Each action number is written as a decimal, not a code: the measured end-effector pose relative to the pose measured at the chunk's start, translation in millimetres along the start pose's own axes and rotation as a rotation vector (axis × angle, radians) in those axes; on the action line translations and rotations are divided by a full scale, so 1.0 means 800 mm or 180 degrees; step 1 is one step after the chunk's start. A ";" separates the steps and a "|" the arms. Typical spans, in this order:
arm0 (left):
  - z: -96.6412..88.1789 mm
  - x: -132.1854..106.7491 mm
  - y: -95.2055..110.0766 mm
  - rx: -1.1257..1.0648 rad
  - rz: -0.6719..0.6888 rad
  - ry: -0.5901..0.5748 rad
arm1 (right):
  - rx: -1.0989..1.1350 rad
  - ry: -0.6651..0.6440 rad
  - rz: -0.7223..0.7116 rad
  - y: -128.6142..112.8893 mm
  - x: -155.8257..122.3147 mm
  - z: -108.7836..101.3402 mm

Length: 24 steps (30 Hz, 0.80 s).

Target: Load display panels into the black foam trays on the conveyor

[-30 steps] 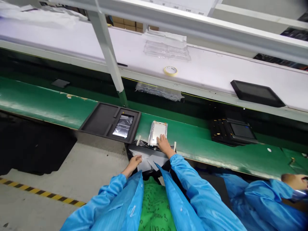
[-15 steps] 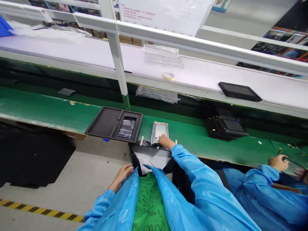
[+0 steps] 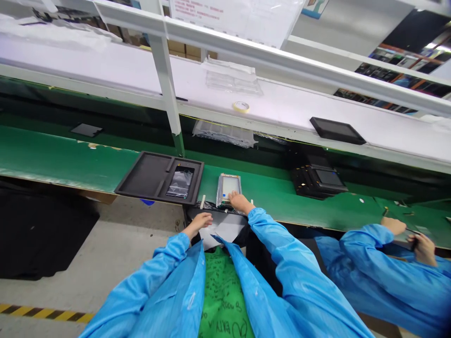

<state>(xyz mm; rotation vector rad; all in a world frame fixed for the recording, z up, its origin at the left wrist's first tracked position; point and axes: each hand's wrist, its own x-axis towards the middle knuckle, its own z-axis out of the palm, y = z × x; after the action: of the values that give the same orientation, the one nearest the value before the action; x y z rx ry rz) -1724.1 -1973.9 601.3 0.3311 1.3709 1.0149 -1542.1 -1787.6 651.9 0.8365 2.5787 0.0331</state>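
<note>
A small display module [image 3: 228, 186] in clear wrap lies on the green conveyor belt [image 3: 70, 157] in front of me. My right hand [image 3: 239, 203] rests flat on its near end, fingers stretched out over it. My left hand [image 3: 200, 220] lies at the near edge of the black fixture [image 3: 225, 224] below the belt, touching a white sheet [image 3: 207, 237] there. Its fingers look curled, and I cannot make out whether they pinch the sheet.
A black foam tray [image 3: 151, 176] holding a wrapped part [image 3: 180, 182] sits left of the module. Stacked black screens [image 3: 317, 180] lie to the right. The white shelf [image 3: 105, 70] carries a tape roll [image 3: 241, 106], clear trays [image 3: 232, 80] and a black panel [image 3: 336, 130]. A co-worker's hands [image 3: 408, 234] work at right.
My left hand pulled back toward my coat, then returned to the white sheet on the fixture. My right hand stayed on the module. The co-worker's hands moved lower on the belt's edge.
</note>
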 end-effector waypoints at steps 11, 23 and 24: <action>0.089 0.101 0.057 -0.0851 -0.0125 0.0174 | 0.0043 0.0189 -0.0332 0.016 -0.011 -0.002; 0.090 0.120 0.077 -0.1027 -0.0586 0.0299 | 0.0734 0.0760 -0.0266 0.010 0.017 0.015; 0.090 0.122 0.078 -0.0977 -0.0582 0.0331 | 0.0707 0.0766 -0.0281 0.009 0.020 0.016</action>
<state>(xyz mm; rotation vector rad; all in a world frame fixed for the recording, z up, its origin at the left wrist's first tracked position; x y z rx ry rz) -1695.6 -1840.9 599.8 -0.0753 1.2881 1.0813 -1545.0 -1773.9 635.3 0.8393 2.8826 -0.1936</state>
